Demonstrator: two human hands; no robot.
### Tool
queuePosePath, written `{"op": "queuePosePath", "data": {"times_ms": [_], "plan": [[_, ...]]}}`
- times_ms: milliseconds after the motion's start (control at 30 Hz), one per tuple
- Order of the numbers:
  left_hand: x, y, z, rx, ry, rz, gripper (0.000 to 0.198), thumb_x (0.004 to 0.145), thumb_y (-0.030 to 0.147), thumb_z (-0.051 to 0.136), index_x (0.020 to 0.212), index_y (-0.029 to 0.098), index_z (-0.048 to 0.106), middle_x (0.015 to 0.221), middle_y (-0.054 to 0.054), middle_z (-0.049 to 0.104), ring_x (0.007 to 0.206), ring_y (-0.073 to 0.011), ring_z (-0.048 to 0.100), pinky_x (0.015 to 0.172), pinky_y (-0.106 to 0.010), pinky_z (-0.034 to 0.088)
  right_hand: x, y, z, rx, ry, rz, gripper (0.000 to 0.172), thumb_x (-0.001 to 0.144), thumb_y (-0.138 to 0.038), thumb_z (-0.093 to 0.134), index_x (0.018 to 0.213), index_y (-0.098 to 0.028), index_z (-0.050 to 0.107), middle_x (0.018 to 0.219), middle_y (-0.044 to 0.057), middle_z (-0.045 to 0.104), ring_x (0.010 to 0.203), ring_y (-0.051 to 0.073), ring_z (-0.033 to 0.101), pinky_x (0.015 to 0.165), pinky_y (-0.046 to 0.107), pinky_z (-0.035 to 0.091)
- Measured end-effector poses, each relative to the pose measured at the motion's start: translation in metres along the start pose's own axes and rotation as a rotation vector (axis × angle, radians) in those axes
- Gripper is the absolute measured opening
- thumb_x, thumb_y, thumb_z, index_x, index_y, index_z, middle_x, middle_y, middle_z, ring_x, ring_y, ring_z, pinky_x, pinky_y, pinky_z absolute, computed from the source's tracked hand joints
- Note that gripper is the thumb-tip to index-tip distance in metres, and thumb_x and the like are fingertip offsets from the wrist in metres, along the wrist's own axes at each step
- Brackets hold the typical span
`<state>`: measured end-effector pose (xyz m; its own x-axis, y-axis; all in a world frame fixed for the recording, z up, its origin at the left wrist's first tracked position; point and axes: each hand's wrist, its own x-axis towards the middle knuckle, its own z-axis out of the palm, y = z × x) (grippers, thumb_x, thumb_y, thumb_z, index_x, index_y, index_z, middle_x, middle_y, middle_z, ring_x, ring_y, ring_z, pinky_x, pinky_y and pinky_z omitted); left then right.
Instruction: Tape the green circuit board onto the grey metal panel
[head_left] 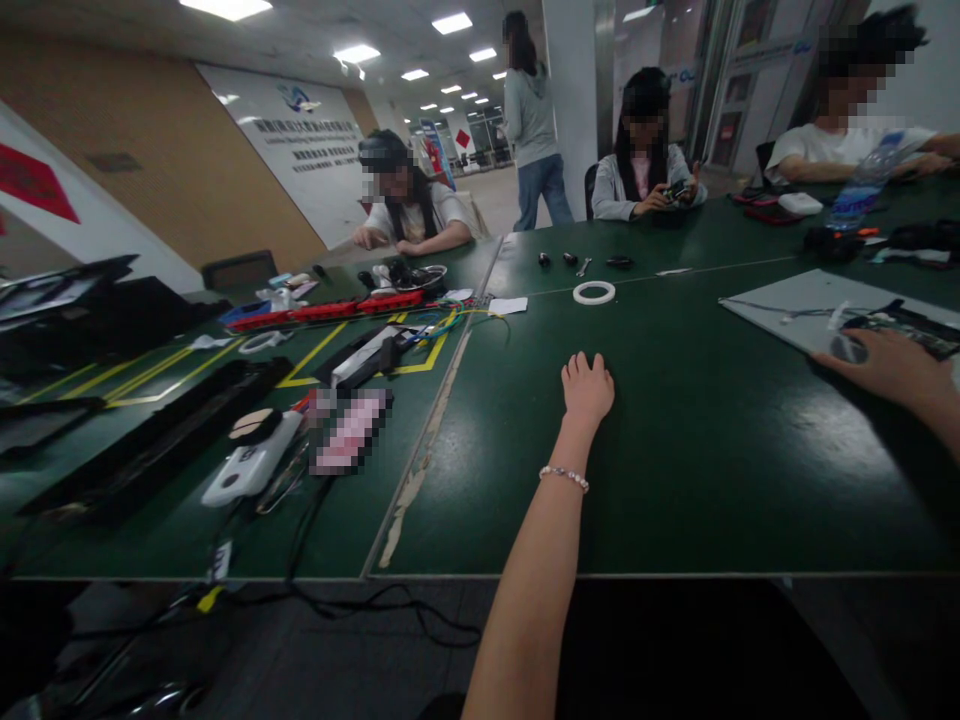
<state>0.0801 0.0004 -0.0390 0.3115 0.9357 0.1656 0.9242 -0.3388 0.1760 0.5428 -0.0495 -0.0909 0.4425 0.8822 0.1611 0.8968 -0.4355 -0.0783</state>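
My left hand (587, 388) rests on the bare dark green table (675, 450), arm stretched forward, a bead bracelet (564, 477) on the wrist. Its fingers are curled under, with nothing visible in them. A white tape ring (594, 292) lies further out, beyond the hand. My right hand (889, 365) lies flat at the far right, fingers stretched left along the near edge of a grey board (780, 305). It is beside a small round dark part (848, 348) and some wires on that board.
A cluttered table on the left carries black rails (157, 435), a white device (251, 462), red strips (337, 308) and coloured wires. Cables hang off the near edge. Three people sit at the far side and one stands behind. Small dark parts (577, 262) and a bottle (866, 182) lie further back.
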Motion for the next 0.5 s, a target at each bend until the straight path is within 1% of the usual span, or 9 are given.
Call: {"op": "queuePosePath", "data": {"times_ms": [100,200,367,433,500], "plan": [[0.0,-0.002,0.002,0.003,0.005,0.015,0.05,0.098,0.036,0.026,0.141,0.015,0.038,0.149,-0.017,0.035,0.141,-0.0292,0.028,0.115,-0.049,0.026,0.009,0.003,0.002,0.081,-0.052,0.098,0.092,0.07,-0.084,0.035,0.137,-0.023,0.049,0.141,0.022,0.041,0.125,0.045,0.037,0.089,0.067,0.028],[0.0,-0.002,0.002,0.004,0.008,0.015,0.049,0.098,0.035,0.026,0.141,0.015,0.039,0.149,-0.017,0.036,0.141,-0.0289,0.028,0.115,-0.048,0.026,0.012,0.002,-0.001,0.095,-0.053,0.142,0.089,0.071,-0.081,0.039,0.134,-0.021,0.054,0.14,0.026,0.04,0.126,0.046,0.034,0.089,0.067,0.026],[-0.002,0.0,-0.002,0.004,-0.009,0.008,0.049,0.098,0.035,0.025,0.141,0.015,0.038,0.149,-0.016,0.035,0.141,-0.0284,0.027,0.115,-0.049,0.024,0.011,-0.006,-0.01,0.085,-0.108,0.223,0.08,0.077,-0.073,0.04,0.136,-0.02,0.052,0.136,0.028,0.041,0.125,0.043,0.035,0.088,0.064,0.026],[-0.003,0.001,-0.004,0.01,-0.011,0.011,0.049,0.098,0.035,0.024,0.141,0.015,0.038,0.149,-0.017,0.035,0.141,-0.0285,0.028,0.115,-0.048,0.025,0.01,-0.011,-0.012,0.065,-0.086,0.264,0.079,0.08,-0.071,0.038,0.137,-0.018,0.05,0.135,0.028,0.041,0.126,0.042,0.034,0.089,0.062,0.027],[-0.003,0.001,-0.005,0.02,-0.011,0.016,0.049,0.098,0.035,0.024,0.141,0.015,0.038,0.149,-0.017,0.035,0.141,-0.0284,0.029,0.114,-0.048,0.026,0.009,-0.013,-0.015,0.053,-0.066,0.266,0.079,0.082,-0.069,0.035,0.138,-0.014,0.049,0.135,0.029,0.041,0.127,0.042,0.033,0.089,0.061,0.028]]}}
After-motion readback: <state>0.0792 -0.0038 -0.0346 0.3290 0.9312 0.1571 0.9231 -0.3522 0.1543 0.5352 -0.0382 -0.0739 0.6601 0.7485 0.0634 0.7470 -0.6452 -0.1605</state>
